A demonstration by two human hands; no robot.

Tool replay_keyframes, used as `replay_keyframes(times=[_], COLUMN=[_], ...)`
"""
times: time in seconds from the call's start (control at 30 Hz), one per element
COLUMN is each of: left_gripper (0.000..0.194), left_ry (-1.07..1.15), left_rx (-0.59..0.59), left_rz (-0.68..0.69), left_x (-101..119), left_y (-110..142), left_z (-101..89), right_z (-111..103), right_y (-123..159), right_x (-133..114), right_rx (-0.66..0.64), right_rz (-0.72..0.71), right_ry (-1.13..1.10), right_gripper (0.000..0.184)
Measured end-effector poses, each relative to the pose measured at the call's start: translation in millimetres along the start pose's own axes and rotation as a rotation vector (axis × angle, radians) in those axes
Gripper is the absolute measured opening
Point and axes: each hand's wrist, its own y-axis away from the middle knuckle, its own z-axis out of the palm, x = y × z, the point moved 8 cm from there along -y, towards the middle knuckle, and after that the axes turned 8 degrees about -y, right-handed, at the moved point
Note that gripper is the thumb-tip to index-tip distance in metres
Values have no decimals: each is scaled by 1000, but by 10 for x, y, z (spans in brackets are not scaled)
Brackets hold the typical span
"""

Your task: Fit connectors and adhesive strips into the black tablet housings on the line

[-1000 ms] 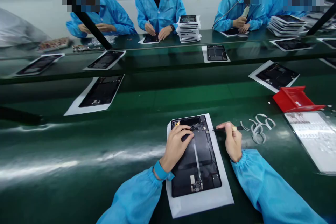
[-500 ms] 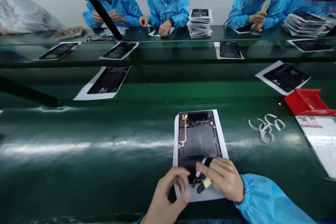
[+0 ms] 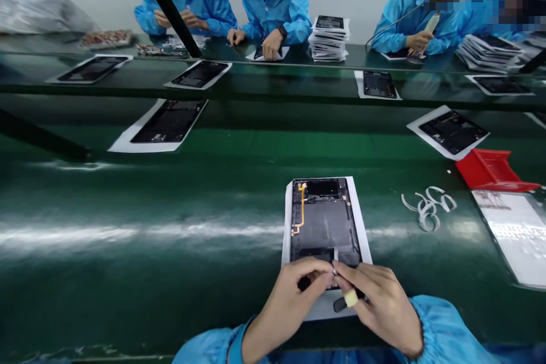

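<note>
A tablet back housing (image 3: 324, 222) with dark inner parts and a yellow-orange flex cable (image 3: 302, 207) lies on a white sheet (image 3: 362, 233) in front of me. Over its near end, my left hand (image 3: 294, 296) pinches with thumb and forefinger at a small white strip (image 3: 335, 254). My right hand (image 3: 381, 304) meets it there, its fingertips closed at the same strip. Tucked under the right fingers is a black-tipped tool with a yellow band (image 3: 350, 298); most of its length is hidden. Both hands cover the housing's near end.
Curled white strips (image 3: 429, 209) lie to the right, near a red bin (image 3: 495, 170) and a clear-covered white sheet (image 3: 518, 239). Other tablet housings (image 3: 170, 121) rest on papers around the green bench. Across a raised shelf, co-workers in blue (image 3: 277, 0) sit by stacked housings (image 3: 329, 38).
My left hand has moved right and closed its thumb and forefinger at the strip, against my right fingertips. The right hand has shifted slightly and keeps the banded tool. The head view has tilted a little.
</note>
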Motion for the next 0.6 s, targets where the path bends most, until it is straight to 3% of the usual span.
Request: replay_keyframes(times=[0.13, 0.3, 0.47, 0.6], left_gripper=[25, 21, 19, 15], left_ry=[-201, -330, -391, -438], left_rx=[27, 94, 107, 83], left_rz=[162, 314, 328, 193], left_x=[130, 268, 229, -31], left_y=[-50, -76, -13, 282], left_z=[74, 103, 53, -118], right_z=[-96, -88, -61, -54], right_y=[-5, -21, -23, -58], right_x=[-126, -191, -11, 397], right_rx=[-37, -72, -90, -76], right_rz=[-38, -31, 135, 306], right_ry=[191, 342, 133, -55], right_gripper=[43, 40, 42, 38])
